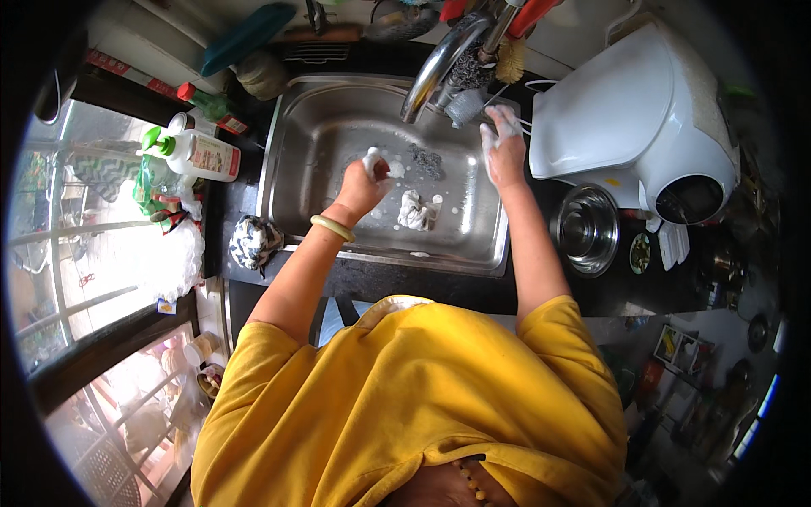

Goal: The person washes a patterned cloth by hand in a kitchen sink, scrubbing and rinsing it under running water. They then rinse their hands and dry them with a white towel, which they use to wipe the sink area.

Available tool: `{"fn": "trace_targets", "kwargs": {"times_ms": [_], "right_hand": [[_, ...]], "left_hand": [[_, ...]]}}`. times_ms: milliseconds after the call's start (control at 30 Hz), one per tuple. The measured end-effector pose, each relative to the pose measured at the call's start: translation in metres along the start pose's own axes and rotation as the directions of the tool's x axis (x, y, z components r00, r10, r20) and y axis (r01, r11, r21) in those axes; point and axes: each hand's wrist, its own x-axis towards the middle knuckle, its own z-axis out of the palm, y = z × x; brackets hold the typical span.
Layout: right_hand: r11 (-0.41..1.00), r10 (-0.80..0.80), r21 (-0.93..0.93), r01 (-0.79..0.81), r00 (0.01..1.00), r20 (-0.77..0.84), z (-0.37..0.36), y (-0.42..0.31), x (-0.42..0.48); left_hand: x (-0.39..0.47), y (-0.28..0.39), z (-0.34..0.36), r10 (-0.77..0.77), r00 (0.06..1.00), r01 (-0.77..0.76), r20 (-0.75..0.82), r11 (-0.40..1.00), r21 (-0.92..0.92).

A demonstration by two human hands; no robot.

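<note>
Soap suds coat both of my hands. My left hand [366, 182] is over the stainless steel sink [355, 231], its fingers curled inward; whether it holds anything under the foam cannot be made out. My right hand [505, 147] is raised at the sink's right rim, fingers apart and holding nothing, close to a small translucent object [466, 108] beneath the faucet. A steel wool scourer [426, 161] and a crumpled wet white cloth [416, 211] lie on the sink bottom among spots of foam. Above the sink arches the chrome faucet [431, 66].
Left of the sink stand a white pump bottle [206, 155], a green bottle with a red cap [218, 109] and a bunched patterned cloth [255, 243]. At right are a large white appliance [602, 108], a steel bowl [586, 231] and a small dish [640, 253].
</note>
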Motion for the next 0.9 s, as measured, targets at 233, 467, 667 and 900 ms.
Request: {"fn": "trace_targets", "kwargs": {"times_ms": [233, 467, 667, 900], "right_hand": [[0.929, -0.226, -0.272, 0.251, 0.967, 0.12, -0.014, 0.0, 0.053], [0.916, -0.261, -0.282, 0.287, 0.957, 0.126, -0.019, 0.001, 0.054], [0.99, 0.062, 0.124, -0.068, 0.997, 0.055, -0.006, -0.006, 0.02], [0.919, 0.39, -0.2, -0.339, 0.714, 0.582, 0.094, 0.011, -0.09]], "left_hand": [[0.015, 0.025, 0.014, 0.162, 0.977, -0.118, -0.138, 0.952, 0.283], [0.026, 0.032, 0.013, 0.16, 0.986, -0.162, 0.045, 0.856, 0.492], [0.02, 0.009, 0.022, 0.007, 0.997, -0.032, 0.081, 0.95, 0.311], [-0.002, -0.029, 0.026, -0.438, 0.851, 0.522, 0.29, 0.641, -0.562]]}}
